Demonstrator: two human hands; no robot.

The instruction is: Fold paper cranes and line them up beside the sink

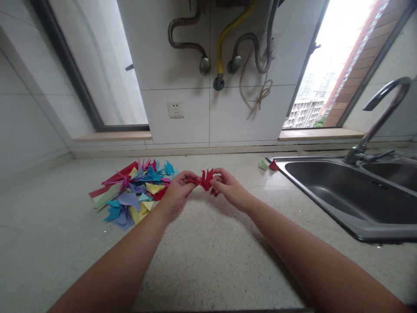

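Between my two hands, just above the countertop, is a red origami crane (207, 179) of folded paper. My left hand (178, 191) pinches its left side, where a flat red wing stretches toward the fingers. Thumb and fingers of my right hand (226, 184) close on its right side. Pointed folds stick up in the middle. Close to my left hand lies a pile of colourful folded paper cranes (130, 200) in blue, purple, yellow, pink and red, with some flat paper among them.
A steel double sink (325, 204) with a curved tap (387, 113) is set into the counter (208, 261) at right. Two small folded papers (264, 165), green and red, lie by its corner. Pipes and a socket (176, 110) are on the tiled wall.
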